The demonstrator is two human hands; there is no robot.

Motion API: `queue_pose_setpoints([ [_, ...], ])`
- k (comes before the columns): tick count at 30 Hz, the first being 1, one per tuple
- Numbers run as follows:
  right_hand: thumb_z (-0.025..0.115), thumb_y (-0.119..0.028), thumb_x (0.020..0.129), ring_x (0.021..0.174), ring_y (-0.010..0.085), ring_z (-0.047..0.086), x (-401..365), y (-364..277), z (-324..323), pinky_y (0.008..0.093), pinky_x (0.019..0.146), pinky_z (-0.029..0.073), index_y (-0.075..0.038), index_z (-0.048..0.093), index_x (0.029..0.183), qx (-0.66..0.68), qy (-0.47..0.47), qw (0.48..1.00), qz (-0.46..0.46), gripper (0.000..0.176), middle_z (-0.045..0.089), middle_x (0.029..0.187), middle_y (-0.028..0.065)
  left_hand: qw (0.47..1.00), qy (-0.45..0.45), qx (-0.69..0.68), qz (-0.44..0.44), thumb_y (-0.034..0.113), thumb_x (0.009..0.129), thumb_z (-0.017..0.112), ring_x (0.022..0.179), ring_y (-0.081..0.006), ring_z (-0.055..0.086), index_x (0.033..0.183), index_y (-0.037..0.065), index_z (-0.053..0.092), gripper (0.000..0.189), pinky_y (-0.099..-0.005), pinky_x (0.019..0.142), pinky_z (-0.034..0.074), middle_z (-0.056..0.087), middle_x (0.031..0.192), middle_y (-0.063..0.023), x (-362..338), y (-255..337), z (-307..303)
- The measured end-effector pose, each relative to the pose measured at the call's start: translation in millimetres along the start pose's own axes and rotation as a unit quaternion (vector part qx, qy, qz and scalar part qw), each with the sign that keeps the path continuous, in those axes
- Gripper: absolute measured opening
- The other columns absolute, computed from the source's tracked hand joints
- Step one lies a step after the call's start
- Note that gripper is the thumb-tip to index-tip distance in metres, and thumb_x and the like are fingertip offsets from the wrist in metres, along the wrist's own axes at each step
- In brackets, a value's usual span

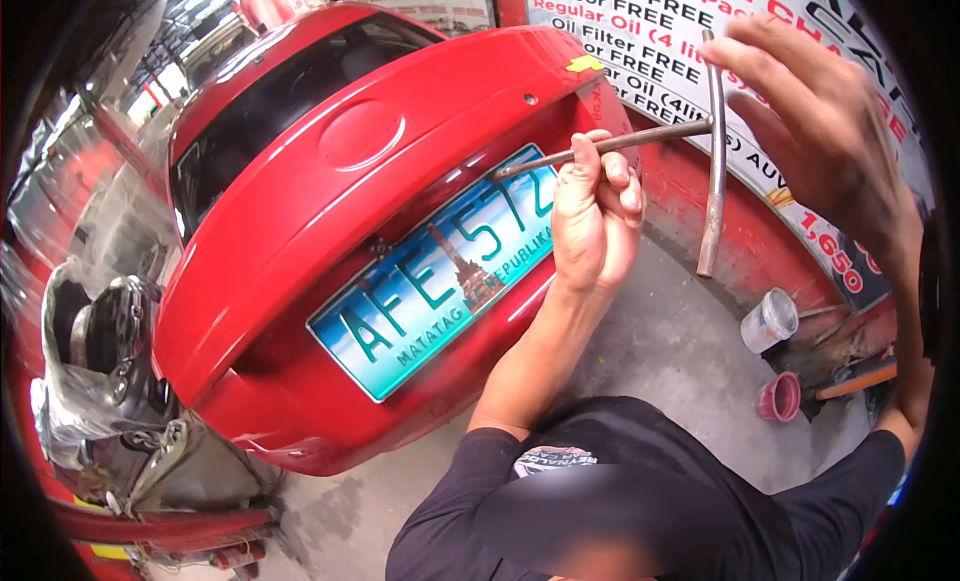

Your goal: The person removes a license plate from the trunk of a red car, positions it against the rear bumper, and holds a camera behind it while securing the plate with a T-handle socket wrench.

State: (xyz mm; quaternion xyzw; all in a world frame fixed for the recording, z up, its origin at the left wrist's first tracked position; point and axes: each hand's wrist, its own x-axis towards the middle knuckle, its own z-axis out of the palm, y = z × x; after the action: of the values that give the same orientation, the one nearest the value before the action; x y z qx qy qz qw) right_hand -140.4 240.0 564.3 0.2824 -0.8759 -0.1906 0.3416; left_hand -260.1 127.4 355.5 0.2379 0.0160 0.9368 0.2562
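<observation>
A rusty T-handle wrench (pixel 665 136) reaches sideways to the licence plate (pixel 365 366) on the red car (pixel 450 91). Its tip meets the plate's upper edge, near a fastener spot. My left hand (pixel 597 226) is closed round the shaft with thumb and fingers, in front of the plate's right end. At the far end of the tool, my right hand (pixel 815 121) is raised with its fingers stretched apart. One fingertip is at the top of the crossbar, seemingly touching it; the palm is not wrapped round the bar. The plate is blue and white with dark characters.
A printed oil-change sign (pixel 640 41) covers the wall at right. Below it, a white bucket (pixel 770 321) and a small red pot (pixel 779 397) stand on the concrete floor (pixel 680 351). Plastic-wrapped machinery (pixel 110 331) is left of the car.
</observation>
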Motion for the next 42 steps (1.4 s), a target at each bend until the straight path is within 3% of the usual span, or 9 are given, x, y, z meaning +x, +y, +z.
queue_pose_setpoints([
  [5, 0.078, 0.0, 0.078, 0.088, 0.0326, 0.072, -12.2, -3.8, 20.0, 0.0396, 0.074, 0.057, -0.008, 0.058, 0.142, -0.033, 0.01, 0.996, -0.087, 0.067, 0.071, 0.1, 0.0178, 0.999, 0.028, -0.044, 0.004, 0.04, 0.107, 0.055, 0.056, -0.0151, 0.059, 0.111, 0.01, 0.065, 0.032, -0.0263, 0.049, 0.047, 0.064, 0.074, -0.0028, 2.4, -0.9, 0.7],
  [11, 0.071, -0.005, 0.086, 0.08, 0.0303, 0.071, -3.6, -9.7, 8.4, 0.0425, 0.069, 0.056, -0.009, 0.056, 0.147, 0.289, -0.148, 0.872, 0.367, 0.063, 0.074, 0.104, 0.0151, 1.0, 0.006, -0.001, 0.003, 0.04, 0.106, 0.058, 0.061, -0.0098, 0.053, 0.111, 0.013, 0.061, 0.028, -0.0238, 0.051, 0.041, 0.058, 0.079, 0.0011, 0.1, -3.3, 5.2],
  [16, 0.073, -0.003, 0.079, 0.092, 0.0353, 0.065, 7.9, 5.0, 8.7, 0.0445, 0.069, 0.053, 0.001, 0.062, 0.132, -0.114, 0.027, 0.982, -0.146, 0.054, 0.064, 0.12, 0.0172, 1.0, 0.012, -0.019, 0.011, 0.038, 0.107, 0.055, 0.062, -0.0158, 0.062, 0.114, 0.011, 0.061, 0.028, -0.0276, 0.049, 0.047, 0.063, 0.078, -0.0033, 0.4, 3.3, -4.4],
  [21, 0.076, -0.004, 0.082, 0.073, 0.0289, 0.063, -13.8, 7.9, 21.0, 0.041, 0.057, 0.047, 0.006, 0.066, 0.104, -0.001, -0.1, 0.995, -0.006, 0.026, 0.066, 0.1, 0.0152, 0.999, 0.033, -0.008, 0.011, 0.037, 0.109, 0.053, 0.061, -0.0159, 0.062, 0.113, 0.011, 0.059, 0.027, -0.028, 0.049, 0.047, 0.063, 0.078, -0.0039, -0.6, 1.4, 1.3],
  [23, 0.079, -0.008, 0.084, 0.054, 0.0302, 0.052, -3.6, -2.1, 19.5, 0.0403, 0.054, 0.043, 0.004, 0.058, 0.077, 0.249, -0.272, 0.88, 0.299, 0.026, 0.057, 0.073, 0.0134, 1.0, 0.013, -0.006, 0.018, 0.037, 0.109, 0.053, 0.063, -0.0129, 0.054, 0.116, 0.013, 0.06, 0.026, -0.0266, 0.051, 0.042, 0.058, 0.079, -0.0006, -1.7, 3.4, 4.0],
  [27, 0.073, -0.003, 0.089, 0.062, 0.0303, 0.057, -13.2, -3.4, 25.5, 0.0414, 0.053, 0.038, 0.006, 0.057, 0.079, 0.077, 0.044, 0.995, 0.034, 0.02, 0.06, 0.08, 0.0158, 1.0, 0.028, 0.003, 0.012, 0.039, 0.109, 0.052, 0.057, -0.0132, 0.056, 0.115, 0.012, 0.059, 0.028, -0.0257, 0.048, 0.044, 0.059, 0.076, -0.0004, -0.8, 1.8, -5.2],
  [28, 0.076, 0.0, 0.083, 0.099, 0.0366, 0.069, -20.3, 9.6, 12.9, 0.0414, 0.082, 0.055, 0.004, 0.066, 0.113, -0.002, 0.003, 1.0, -0.029, 0.032, 0.067, 0.114, 0.0194, 1.0, 0.017, 0.006, 0.019, 0.04, 0.108, 0.053, 0.057, -0.0133, 0.058, 0.113, 0.012, 0.06, 0.029, -0.0256, 0.046, 0.045, 0.06, 0.075, 0.0002, 1.6, 1.5, -8.3],
  [37, 0.057, -0.026, 0.106, 0.06, 0.0249, 0.046, -27.4, 15.3, 50.1, 0.0421, 0.061, 0.033, 0.001, 0.057, 0.073, 0.118, -0.041, 0.986, 0.115, 0.043, 0.053, 0.072, 0.009, 0.999, 0.014, -0.014, 0.028, 0.039, 0.107, 0.055, 0.056, -0.0144, 0.062, 0.111, 0.011, 0.057, 0.028, -0.0265, 0.045, 0.045, 0.063, 0.076, -0.0035, 1.1, 2.4, -0.9],
  [42, 0.056, -0.013, 0.107, 0.104, 0.0238, 0.062, -29.9, 39.4, 44.8, 0.0322, 0.096, 0.049, 0.004, 0.062, 0.125, -0.023, 0.029, 0.999, 0.025, 0.024, 0.063, 0.12, 0.0142, 0.999, 0.016, -0.003, 0.032, 0.039, 0.107, 0.057, 0.054, -0.0149, 0.062, 0.113, 0.011, 0.056, 0.029, -0.0266, 0.044, 0.045, 0.064, 0.077, -0.0044, 1.0, 5.1, -7.1],
])
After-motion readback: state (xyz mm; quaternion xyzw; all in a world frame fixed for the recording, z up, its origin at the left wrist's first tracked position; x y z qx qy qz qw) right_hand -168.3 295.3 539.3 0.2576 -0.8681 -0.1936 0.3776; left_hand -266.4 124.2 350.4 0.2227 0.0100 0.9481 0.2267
